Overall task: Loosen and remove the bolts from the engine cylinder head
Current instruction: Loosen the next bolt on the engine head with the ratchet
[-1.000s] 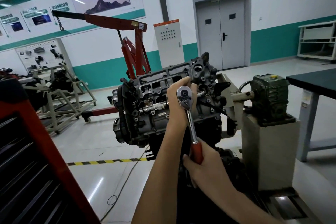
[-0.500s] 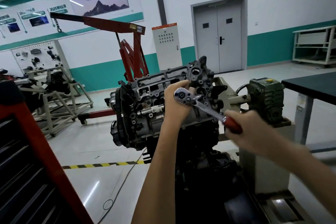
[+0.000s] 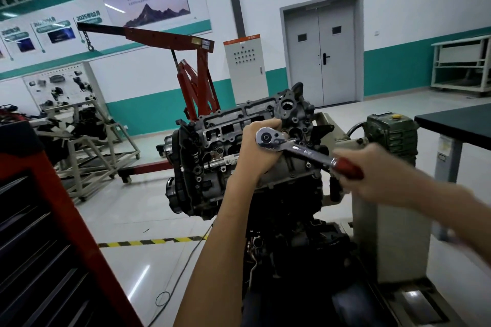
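Observation:
The engine cylinder head (image 3: 223, 130) sits tilted on a stand in the middle of the view, its bolt holes facing me. A chrome ratchet wrench (image 3: 292, 147) with a red handle lies across its right side, head at the left, handle pointing right and slightly down. My left hand (image 3: 255, 151) wraps around the extension just behind the ratchet head. A chrome extension bar (image 3: 220, 162) sticks out to the left of that hand. My right hand (image 3: 372, 170) grips the red handle. The bolt under the socket is hidden.
A red tool cabinet (image 3: 39, 233) fills the lower left. A red engine crane (image 3: 196, 82) stands behind the engine. To the right are a green gearbox (image 3: 390, 135) on the stand's pedestal and a dark table (image 3: 459, 122). A yellow-black floor stripe (image 3: 151, 241) runs left of the stand.
My right hand has swung the ratchet handle from pointing straight down up to the right. My left hand has stayed on the ratchet head.

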